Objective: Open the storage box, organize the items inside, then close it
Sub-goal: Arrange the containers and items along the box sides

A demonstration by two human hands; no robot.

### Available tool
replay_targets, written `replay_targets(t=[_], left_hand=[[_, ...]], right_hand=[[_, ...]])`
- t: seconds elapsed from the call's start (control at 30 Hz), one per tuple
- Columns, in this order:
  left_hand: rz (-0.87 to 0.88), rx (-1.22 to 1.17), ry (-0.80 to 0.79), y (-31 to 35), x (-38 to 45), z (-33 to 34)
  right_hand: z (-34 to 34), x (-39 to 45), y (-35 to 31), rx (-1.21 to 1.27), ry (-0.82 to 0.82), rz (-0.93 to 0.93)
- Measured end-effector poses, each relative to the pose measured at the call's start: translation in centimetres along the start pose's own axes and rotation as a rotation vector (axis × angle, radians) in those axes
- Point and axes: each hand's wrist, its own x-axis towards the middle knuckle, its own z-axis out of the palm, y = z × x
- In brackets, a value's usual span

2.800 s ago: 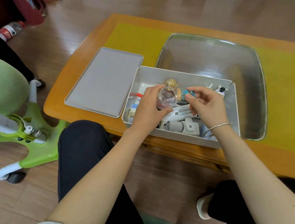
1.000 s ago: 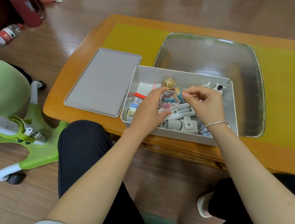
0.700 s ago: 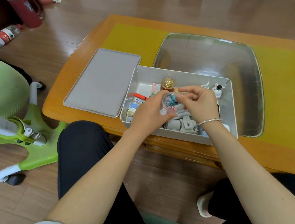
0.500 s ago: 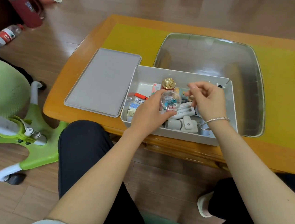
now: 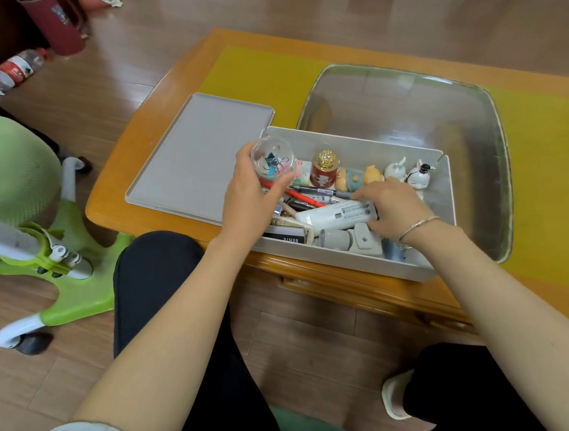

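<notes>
**Sorting the open storage box**

The wooden table fills the upper middle and right of the frame, with a yellow mat across its top; a large clear tray sits at the upper right, just behind my storage box, which stands open at centre frame near the table's front edge; its grey lid lies flat on the table just left of it, touching the box's left wall; a green wheeled chair takes up the left edge of the frame; a red bottle stands on the floor at the upper left.

My left hand is curled around a small clear jar, holding it above the box's left end; binder clips show inside it; my right hand reaches into the box with fingers stretched out flat, fingertips touching a grey pen; I wear a silver bracelet on that wrist.

Inside the box, a white tube lies slantwise under my right hand; a grey device lies along the near wall; a gold-capped red bottle stands at the back; small figurines line the back right; a red pen lies beneath the grey one.
</notes>
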Motion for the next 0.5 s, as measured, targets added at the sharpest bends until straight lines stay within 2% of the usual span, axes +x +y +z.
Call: replay_targets(t=[0.1, 0.23, 0.37, 0.5], left_hand=[[0.012, 0.088, -0.007, -0.2, -0.1, 0.3], [0.008, 0.074, 0.017, -0.3, -0.1, 0.4], [0.004, 0.075, 0.031, -0.3, -0.3, 0.5], [0.019, 0.149, 0.019, -0.3, -0.2, 0.5]], right_hand=[[0.2, 0.8, -0.2, -0.055, -0.042, -0.068], [0.4, 0.9, 0.3, 0.118, 0.021, -0.172], [-0.2, 1.1, 1.0, 0.277, 0.156, -0.077], [-0.8, 1.9, -0.8, 0.366, 0.086, -0.107]])
